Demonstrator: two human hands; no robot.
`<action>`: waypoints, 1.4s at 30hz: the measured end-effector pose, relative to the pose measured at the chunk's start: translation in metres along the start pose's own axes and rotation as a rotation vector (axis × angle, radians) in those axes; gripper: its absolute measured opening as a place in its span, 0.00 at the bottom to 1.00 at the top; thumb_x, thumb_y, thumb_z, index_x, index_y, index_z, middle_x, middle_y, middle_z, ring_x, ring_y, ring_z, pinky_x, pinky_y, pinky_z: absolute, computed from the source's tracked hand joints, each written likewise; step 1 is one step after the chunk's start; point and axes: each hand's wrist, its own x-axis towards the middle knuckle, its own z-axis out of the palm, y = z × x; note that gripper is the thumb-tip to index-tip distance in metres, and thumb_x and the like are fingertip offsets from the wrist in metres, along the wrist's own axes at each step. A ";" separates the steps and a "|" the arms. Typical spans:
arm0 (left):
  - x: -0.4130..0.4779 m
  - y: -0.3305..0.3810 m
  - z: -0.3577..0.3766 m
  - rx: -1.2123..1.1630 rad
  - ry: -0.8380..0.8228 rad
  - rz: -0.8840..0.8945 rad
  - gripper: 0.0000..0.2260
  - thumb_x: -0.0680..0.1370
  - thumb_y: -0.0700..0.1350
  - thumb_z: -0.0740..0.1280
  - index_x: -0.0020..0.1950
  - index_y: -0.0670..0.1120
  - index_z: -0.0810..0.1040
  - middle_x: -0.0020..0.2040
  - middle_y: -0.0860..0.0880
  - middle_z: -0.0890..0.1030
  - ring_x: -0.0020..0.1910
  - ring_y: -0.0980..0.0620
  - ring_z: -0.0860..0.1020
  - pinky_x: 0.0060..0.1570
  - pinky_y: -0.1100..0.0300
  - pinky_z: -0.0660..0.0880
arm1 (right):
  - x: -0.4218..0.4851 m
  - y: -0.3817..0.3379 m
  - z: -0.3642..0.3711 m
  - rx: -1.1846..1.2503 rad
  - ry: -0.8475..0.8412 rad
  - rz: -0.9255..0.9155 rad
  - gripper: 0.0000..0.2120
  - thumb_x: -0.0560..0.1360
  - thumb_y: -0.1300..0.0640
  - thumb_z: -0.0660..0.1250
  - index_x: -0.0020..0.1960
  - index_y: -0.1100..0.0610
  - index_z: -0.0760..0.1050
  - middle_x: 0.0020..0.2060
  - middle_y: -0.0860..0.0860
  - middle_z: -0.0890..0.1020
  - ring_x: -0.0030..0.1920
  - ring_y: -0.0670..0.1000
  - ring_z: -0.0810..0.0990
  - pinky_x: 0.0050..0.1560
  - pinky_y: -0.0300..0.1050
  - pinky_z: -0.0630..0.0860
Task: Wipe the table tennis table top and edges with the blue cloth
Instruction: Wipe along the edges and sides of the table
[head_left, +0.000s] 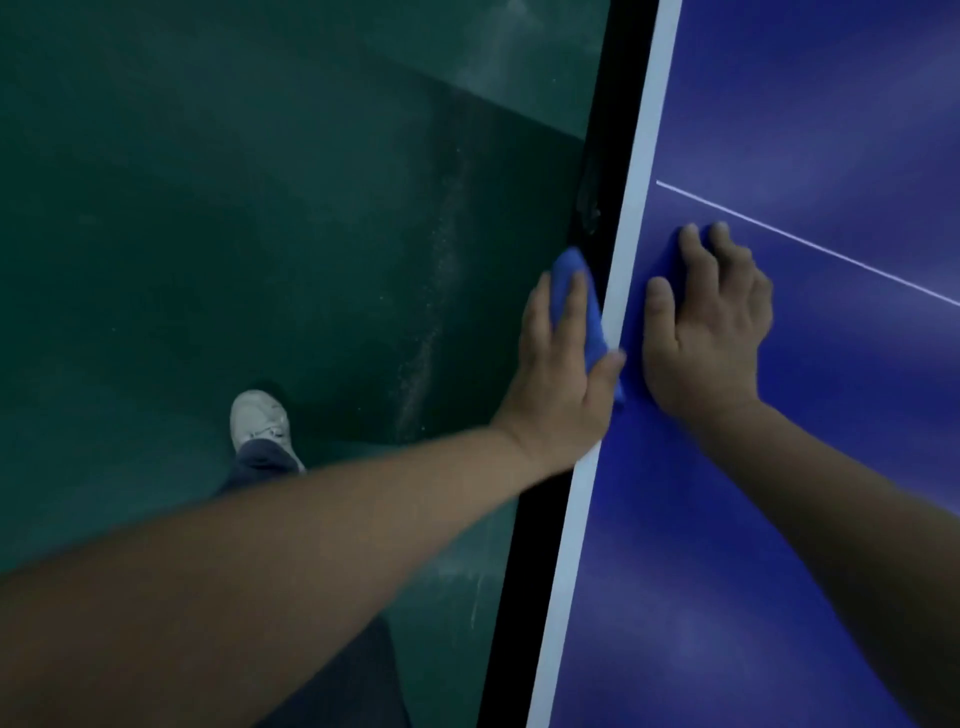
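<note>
The table tennis table (810, 519) fills the right side, blue with a white border stripe (644, 171) and a thin white centre line. Its black side edge (608, 156) runs along the left of the stripe. The blue cloth (576, 291) is folded over that edge. My left hand (561, 384) presses the cloth against the black side, thumb hooked over the white stripe. My right hand (711, 332) lies flat on the table top with fingers spread, and a darker blue patch under it may be more of the cloth.
A dark green floor (260, 208) lies to the left of the table, with a dusty pale streak near the edge. My foot in a white shoe (262, 421) stands on the floor, below the left forearm.
</note>
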 end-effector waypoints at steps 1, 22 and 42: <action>0.028 0.009 -0.005 0.001 0.023 0.003 0.32 0.83 0.44 0.62 0.81 0.43 0.49 0.81 0.39 0.42 0.81 0.44 0.45 0.79 0.50 0.49 | 0.007 0.001 -0.002 0.002 0.030 -0.017 0.28 0.81 0.42 0.54 0.76 0.55 0.66 0.74 0.58 0.66 0.72 0.62 0.63 0.73 0.54 0.56; 0.169 0.057 -0.025 -0.048 0.171 -0.063 0.31 0.83 0.46 0.64 0.81 0.43 0.54 0.81 0.40 0.52 0.79 0.43 0.56 0.76 0.46 0.58 | 0.044 -0.002 0.003 0.080 0.025 0.004 0.30 0.81 0.42 0.53 0.79 0.52 0.61 0.81 0.54 0.56 0.81 0.58 0.50 0.79 0.62 0.47; 0.174 0.067 -0.022 -0.049 0.144 -0.080 0.31 0.82 0.48 0.59 0.82 0.45 0.50 0.82 0.41 0.47 0.81 0.45 0.49 0.79 0.49 0.50 | 0.043 -0.002 0.001 0.079 0.007 0.009 0.30 0.80 0.43 0.54 0.79 0.54 0.62 0.81 0.55 0.56 0.81 0.59 0.50 0.77 0.65 0.49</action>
